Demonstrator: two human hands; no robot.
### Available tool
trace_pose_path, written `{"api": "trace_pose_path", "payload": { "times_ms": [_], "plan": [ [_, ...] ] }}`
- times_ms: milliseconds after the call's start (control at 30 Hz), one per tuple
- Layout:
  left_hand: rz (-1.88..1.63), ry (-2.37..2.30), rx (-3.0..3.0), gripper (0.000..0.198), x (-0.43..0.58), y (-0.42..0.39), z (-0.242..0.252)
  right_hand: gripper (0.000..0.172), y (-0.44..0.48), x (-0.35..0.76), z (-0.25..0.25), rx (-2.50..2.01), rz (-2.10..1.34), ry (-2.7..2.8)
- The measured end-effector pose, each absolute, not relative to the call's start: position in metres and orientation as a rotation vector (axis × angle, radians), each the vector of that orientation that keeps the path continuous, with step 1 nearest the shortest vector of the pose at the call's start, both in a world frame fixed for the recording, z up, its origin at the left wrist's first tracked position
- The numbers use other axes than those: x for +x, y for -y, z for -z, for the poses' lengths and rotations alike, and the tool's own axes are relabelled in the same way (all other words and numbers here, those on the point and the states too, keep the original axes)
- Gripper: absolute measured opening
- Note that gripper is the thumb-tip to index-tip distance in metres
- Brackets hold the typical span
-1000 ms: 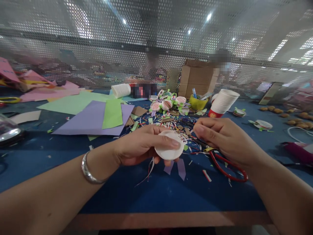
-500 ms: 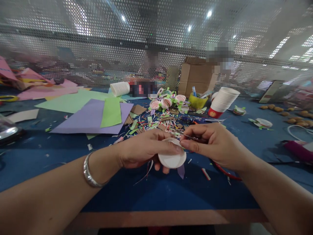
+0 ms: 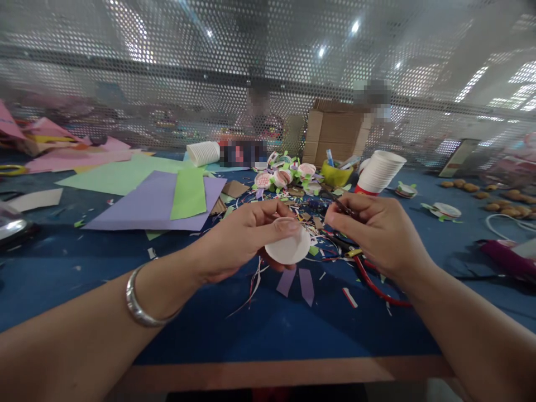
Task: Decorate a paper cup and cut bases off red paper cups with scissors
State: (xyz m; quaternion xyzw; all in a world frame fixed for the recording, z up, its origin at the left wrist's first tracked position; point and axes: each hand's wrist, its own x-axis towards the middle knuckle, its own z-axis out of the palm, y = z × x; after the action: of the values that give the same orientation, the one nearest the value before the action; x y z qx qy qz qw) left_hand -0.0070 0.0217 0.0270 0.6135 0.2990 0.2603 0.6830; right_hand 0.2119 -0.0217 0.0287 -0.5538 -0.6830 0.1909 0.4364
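My left hand (image 3: 251, 234) pinches a white paper-cup bottom (image 3: 290, 249), its thumb lying on the upper edge and the fingers tucked underneath. To the right and apart from the disc, my right hand (image 3: 372, 229) is closed around a thin dark tool (image 3: 338, 202) that points up and left; its exact kind cannot be made out. Two purple paper strips (image 3: 307, 286) lie on the table below the disc. Close under my right hand is a red-handled tool (image 3: 368, 282), partly covered by that hand.
Paper scraps (image 3: 316, 245) litter the blue table (image 3: 251, 335). Behind them sit a pile of small paper turtles (image 3: 281, 177), a yellow-green holder (image 3: 336, 176) and stacked paper cups (image 3: 382, 170). Coloured sheets (image 3: 154, 206) spread left. Walnuts (image 3: 513, 207) and a purple object (image 3: 506, 258) are right.
My right hand has drawn the thin tool away from the disc, up and to the right. My left hand has lifted the disc slightly up and left, uncovering a second purple strip.
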Motion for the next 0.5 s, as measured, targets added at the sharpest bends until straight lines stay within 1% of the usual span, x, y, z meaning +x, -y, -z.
{"api": "trace_pose_path", "payload": {
  "times_ms": [100, 267, 367, 500],
  "plan": [
    [-0.639, -0.686, 1.351, 0.028, -0.0042, -0.0220, -0.0246, 0.020, 0.0183, 0.2130, -0.0267, -1.414, -0.441, 1.715],
    [-0.801, -0.777, 1.403, 0.023, -0.0023, -0.0228, -0.0230, 0.021, 0.0187, 0.2082, -0.0241, -1.427, -0.423, 1.767],
    [-0.869, -0.782, 1.366, 0.026, -0.0028, -0.0241, -0.0225, 0.024, 0.0199, 0.2083, -0.0243, -1.447, -0.370, 1.753],
    [-0.951, -0.775, 1.329, 0.033, -0.0019, -0.0238, -0.0201, 0.029, 0.0224, 0.2068, -0.0250, -1.407, -0.520, 1.724]
  ]
}}
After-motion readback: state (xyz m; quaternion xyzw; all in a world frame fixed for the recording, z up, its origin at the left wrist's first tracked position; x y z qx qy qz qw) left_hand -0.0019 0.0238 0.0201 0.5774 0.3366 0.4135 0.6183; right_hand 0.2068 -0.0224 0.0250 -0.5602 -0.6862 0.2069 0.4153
